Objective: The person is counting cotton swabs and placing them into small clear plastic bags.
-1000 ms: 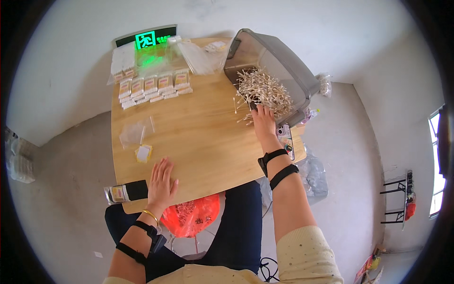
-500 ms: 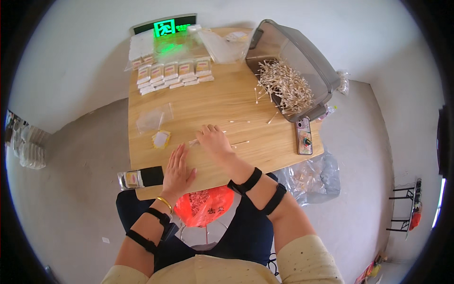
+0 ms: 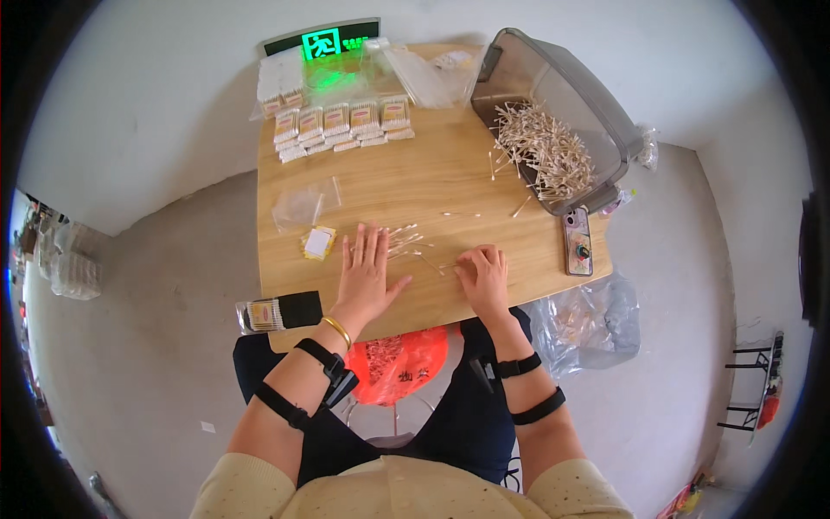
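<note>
My left hand [image 3: 367,275] lies flat and open on the wooden table, fingers stretched forward, with its fingertips over a small loose pile of cotton swabs [image 3: 405,238]. To the right, my right hand [image 3: 486,275] rests near the table's front part with its fingers curled and pinched. A thin swab [image 3: 446,266] appears to reach into that pinch, though the fingers hide its end. Left of the pile lie a small white card with yellow edges [image 3: 319,243] and a flat clear plastic bag [image 3: 301,208].
A tilted grey bin [image 3: 596,95] at the back right holds a heap of swabs. Stacked swab packs [image 3: 337,121] and a lit green exit sign [image 3: 322,43] stand far left. A phone [image 3: 577,246] lies right; a filled pack [image 3: 262,316] sits on a black block [image 3: 300,310].
My right hand has moved right and nearer, away from the left hand, uncovering loose swabs. My left hand has shifted slightly forward over them. The whole view has shifted a little.
</note>
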Available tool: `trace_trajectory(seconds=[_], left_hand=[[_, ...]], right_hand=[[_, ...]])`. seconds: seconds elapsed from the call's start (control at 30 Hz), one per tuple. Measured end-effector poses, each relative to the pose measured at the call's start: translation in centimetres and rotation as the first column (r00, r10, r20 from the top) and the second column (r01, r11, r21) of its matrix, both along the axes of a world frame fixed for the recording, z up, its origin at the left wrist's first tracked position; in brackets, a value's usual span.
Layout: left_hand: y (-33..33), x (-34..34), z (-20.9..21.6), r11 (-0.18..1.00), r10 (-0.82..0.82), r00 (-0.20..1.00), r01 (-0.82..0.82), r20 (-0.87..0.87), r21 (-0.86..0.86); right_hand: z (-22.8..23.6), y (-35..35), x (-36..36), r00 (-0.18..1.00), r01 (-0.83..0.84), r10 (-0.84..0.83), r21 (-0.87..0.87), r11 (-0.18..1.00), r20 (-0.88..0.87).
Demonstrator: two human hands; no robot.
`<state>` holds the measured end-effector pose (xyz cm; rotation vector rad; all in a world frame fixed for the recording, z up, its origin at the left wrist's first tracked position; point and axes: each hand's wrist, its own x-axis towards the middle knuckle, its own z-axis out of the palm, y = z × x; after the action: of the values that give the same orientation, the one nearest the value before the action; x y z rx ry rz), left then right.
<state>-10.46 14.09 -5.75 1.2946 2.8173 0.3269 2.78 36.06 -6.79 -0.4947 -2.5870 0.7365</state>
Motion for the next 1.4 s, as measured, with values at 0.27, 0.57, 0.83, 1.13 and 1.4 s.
trace_trajectory(seconds=[0.27,0.57,0.83,1.13,1.4], left_hand=[[-1.1,1.8,-1.1,0.993,-0.08,0.997,0.08,0.005,0.085],[-0.4,-1.2,0.2,0.962,-0.021,0.992,-0.015,0.127,0.273],[0.9,-2.6,0.9,0.921,-0.213,0.948,0.114,0.237,0.373],[-2.9,-0.2,0.5,0.929,-0.045,0.997,0.021,0.057,0.37],[-2.7,0.9,-0.8,0.965,-0.015,0.997,-0.005,0.072,0.264]], right_hand=[[-0.2,-2.5,-2.1,0.997,-0.036,0.03,-0.081,0.996,-0.067],[-0.8,-2.2,-2.5,0.995,-0.048,0.042,-0.071,0.996,-0.089],[-0.4,-1.2,-3.4,0.997,-0.003,-0.004,-0.081,0.997,-0.078],[1.0,-2.8,-4.3,0.968,-0.243,0.242,-0.009,0.97,-0.071],[-0.5,-3.5,-5.6,0.951,-0.277,0.264,-0.067,0.958,-0.159]])
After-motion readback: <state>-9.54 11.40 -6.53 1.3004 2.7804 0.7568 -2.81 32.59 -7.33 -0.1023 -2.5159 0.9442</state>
